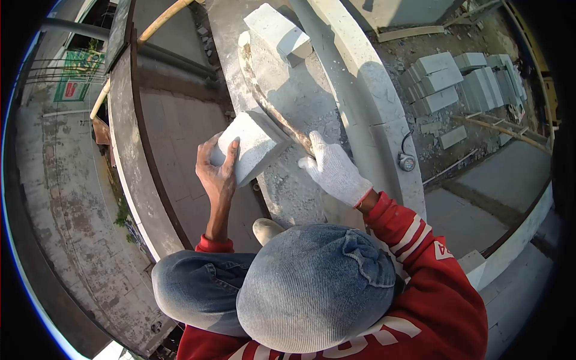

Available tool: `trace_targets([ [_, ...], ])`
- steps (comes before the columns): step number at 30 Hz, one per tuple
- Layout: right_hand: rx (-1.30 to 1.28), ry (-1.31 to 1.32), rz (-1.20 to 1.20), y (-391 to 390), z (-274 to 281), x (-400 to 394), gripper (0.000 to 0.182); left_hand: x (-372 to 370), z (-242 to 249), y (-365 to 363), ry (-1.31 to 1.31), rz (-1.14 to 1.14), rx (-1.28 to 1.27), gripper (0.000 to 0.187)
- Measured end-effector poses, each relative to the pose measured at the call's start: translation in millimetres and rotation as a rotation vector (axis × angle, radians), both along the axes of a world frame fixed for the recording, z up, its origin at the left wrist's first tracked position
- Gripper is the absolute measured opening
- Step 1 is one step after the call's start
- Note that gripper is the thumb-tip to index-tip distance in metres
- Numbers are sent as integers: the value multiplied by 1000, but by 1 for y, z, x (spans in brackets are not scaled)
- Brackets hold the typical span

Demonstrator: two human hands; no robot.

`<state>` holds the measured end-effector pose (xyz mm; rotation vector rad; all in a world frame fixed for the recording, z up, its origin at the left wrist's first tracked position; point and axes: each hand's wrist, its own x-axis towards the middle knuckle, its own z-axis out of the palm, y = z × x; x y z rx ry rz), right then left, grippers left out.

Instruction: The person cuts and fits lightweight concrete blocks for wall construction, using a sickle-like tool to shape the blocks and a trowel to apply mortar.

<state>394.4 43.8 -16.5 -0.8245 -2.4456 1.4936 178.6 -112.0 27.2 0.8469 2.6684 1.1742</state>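
Observation:
My bare left hand (219, 163) grips a pale block (249, 144) by its left side, the thumb lying on its top face. The block is tilted over a dusty concrete ledge. My right hand (336, 171), in a white knit glove, is closed round the lower end of a long, curved, worn stick-like tool (264, 102). The tool runs up and to the left, passing close by the block's right edge. Whether it touches the block, I cannot tell.
Another pale block (277, 30) lies farther up the dusty ledge (300, 198). A low wall (378, 96) runs along the right, with a small round object (406, 161) on it. Stacked blocks (435, 81) stand beyond. Bamboo poles (165, 21) are at the upper left.

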Motion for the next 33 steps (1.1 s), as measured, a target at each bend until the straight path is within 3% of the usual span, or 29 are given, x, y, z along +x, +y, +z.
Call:
trace_targets([
  [3,181,62,-132,-5,24,3,68,3,1,-3,-42,15,-7,51],
  [5,217,121,-172,-14,6,3,66,0,3,0,-27,-6,-5,51],
  [7,255,-91,58,-14,-18,4,59,1,-4,2,47,-29,58,45],
  [12,32,-58,41,-3,-6,4,62,-3,-3,-3,6,-4,25,46],
  [16,224,80,-209,-15,-20,4,62,-1,0,-2,-20,-17,23,49],
  [18,175,-234,105,-10,-32,4,66,1,-2,0,4,-38,40,49],
  [22,-54,-164,-14,-3,-10,16,69,-2,-5,0,18,-1,39,44],
  [26,3,69,-180,-21,-33,12,68,0,-1,0,7,-9,44,45],
  [28,134,-244,103,-13,-45,12,66,-1,-1,1,12,-23,56,44],
  [33,-6,-149,-16,-7,-29,29,61,-3,-6,-3,52,-48,46,42],
])
